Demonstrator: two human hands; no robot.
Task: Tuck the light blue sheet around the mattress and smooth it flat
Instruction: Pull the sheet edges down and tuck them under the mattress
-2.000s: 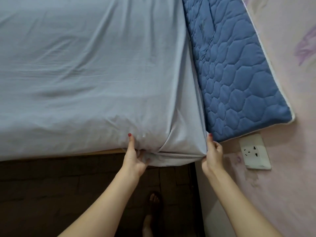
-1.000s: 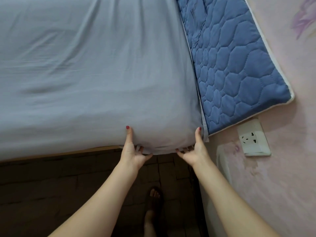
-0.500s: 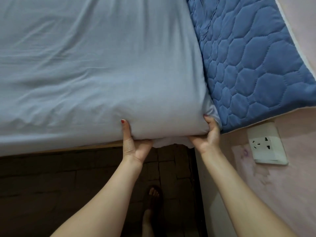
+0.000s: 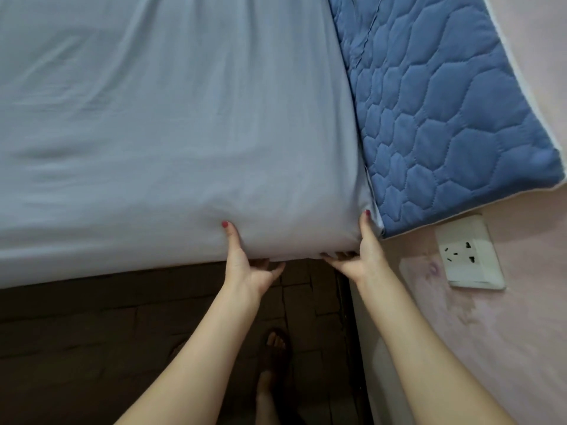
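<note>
both hands grip the near corner of the mattress, which is wrapped in the sheet. the left hand is at about 7 o'clock of that corner: its thumb, with a red nail, lies up on the sheet's side face, and its fingers curl under the bottom edge, so it is closed on sheet and mattress together. the right hand is at about 5 o'clock of the corner, thumb pointing up along the corner edge, fingers hooked under the bottom edge, clamped on the same corner. how far the fingers reach beneath is hidden.

the sheet covers the whole mattress top, from the middle of the view out to 9 and 12 o'clock, with soft creases toward 10 o'clock; over the gripped corner it looks taut. a blue quilted pad lies just beside the sheet at 2 o'clock, touching it along the right edge. a white socket sits on the pink wall at 4 o'clock. a bare foot stands on the dark floor at 6 o'clock.
</note>
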